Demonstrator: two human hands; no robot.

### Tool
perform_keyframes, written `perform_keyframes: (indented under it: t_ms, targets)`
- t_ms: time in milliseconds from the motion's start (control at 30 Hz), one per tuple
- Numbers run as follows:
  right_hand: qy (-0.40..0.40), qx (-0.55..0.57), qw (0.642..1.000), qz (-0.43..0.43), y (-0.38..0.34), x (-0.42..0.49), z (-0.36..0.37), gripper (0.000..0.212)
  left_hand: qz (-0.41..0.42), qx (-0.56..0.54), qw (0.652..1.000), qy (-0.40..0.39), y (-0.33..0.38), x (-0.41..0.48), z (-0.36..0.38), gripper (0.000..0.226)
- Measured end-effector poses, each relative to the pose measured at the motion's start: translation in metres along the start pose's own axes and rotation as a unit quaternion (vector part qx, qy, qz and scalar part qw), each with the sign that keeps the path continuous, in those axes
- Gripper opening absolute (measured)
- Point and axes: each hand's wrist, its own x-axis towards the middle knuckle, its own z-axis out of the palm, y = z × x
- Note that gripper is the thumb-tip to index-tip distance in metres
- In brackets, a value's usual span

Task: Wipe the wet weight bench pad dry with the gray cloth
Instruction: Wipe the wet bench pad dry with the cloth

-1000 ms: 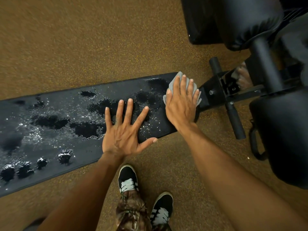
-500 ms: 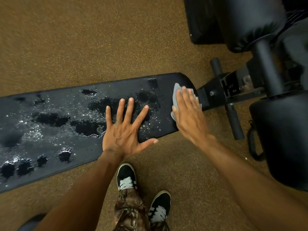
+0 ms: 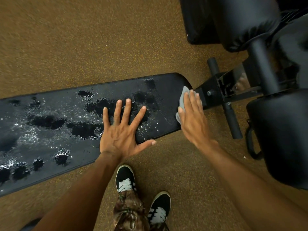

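Most of the water lies leftward along the bench pad [image 3: 50, 130] from the gray cloth [image 3: 182, 99], pressed at its right end under the flat-fingered right hand [image 3: 191, 119]; left hand [image 3: 121, 129] splayed, empty.

You are in a gym: a black bench [image 3: 66, 130], fat leg pads [image 3: 246, 22] upper right, speckled rubber floor [image 3: 83, 39].

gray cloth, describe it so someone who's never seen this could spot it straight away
Find the long black bench pad running across the brown floor, wet with puddles and droplets. Follow it to its rounded end nearest the black metal frame. There the gray cloth lies flattened under the right hand, the only pale, soft thing among black gear.
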Motion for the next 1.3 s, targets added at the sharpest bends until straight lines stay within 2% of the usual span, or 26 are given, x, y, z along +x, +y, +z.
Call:
perform_keyframes:
  t_ms: [100, 200, 333, 400, 500, 633, 733, 867, 1000, 1167, 1300]
  targets:
    - [0.020, 0.048, 0.998, 0.039, -0.016, 0.062, -0.008, 0.058, -0.001, -0.001, 1.000, 0.001, 0.000, 0.000, 0.000, 0.112]
    - [0.035, 0.006, 0.999, 0.040, -0.032, 0.098, -0.008, 0.056, 0.001, -0.006, 1.000, 0.003, 0.000, 0.000, 0.000, 0.111]
    - [0.012, -0.024, 0.998, -0.052, -0.028, 0.046, -0.006, 0.060, 0.002, -0.006, 1.000, 0.000, 0.000, 0.000, 0.000, 0.111]
    - [-0.015, -0.040, 0.997, -0.065, -0.014, 0.012, -0.004, 0.060, 0.001, -0.006, 1.000, -0.003, -0.001, 0.000, 0.000, 0.111]
    - [-0.015, -0.033, 0.999, -0.030, -0.005, 0.019, -0.005, 0.059, 0.004, -0.005, 1.000, -0.006, -0.001, 0.000, 0.001, 0.111]
    - [0.013, 0.002, 1.000, 0.010, -0.031, 0.092, -0.011, 0.055, 0.006, -0.007, 1.000, -0.003, -0.001, 0.000, 0.000, 0.111]
    - [0.009, -0.028, 0.999, -0.046, -0.046, 0.108, -0.009, 0.052, 0.006, -0.008, 1.000, -0.003, -0.001, 0.000, -0.001, 0.111]
    - [-0.019, -0.027, 0.993, -0.113, -0.035, 0.041, -0.003, 0.058, 0.006, -0.013, 1.000, 0.004, -0.001, 0.000, -0.001, 0.111]
    - [-0.024, -0.031, 0.997, -0.061, -0.010, -0.003, 0.001, 0.060, 0.004, -0.012, 1.000, 0.008, -0.001, -0.001, 0.000, 0.112]
    - [0.027, 0.009, 0.999, 0.020, -0.027, 0.075, -0.006, 0.055, 0.001, -0.007, 1.000, 0.010, 0.000, -0.001, 0.001, 0.113]
    - [0.045, -0.010, 0.999, -0.015, -0.041, 0.081, 0.001, 0.056, 0.000, -0.006, 1.000, 0.016, 0.001, 0.000, 0.002, 0.113]
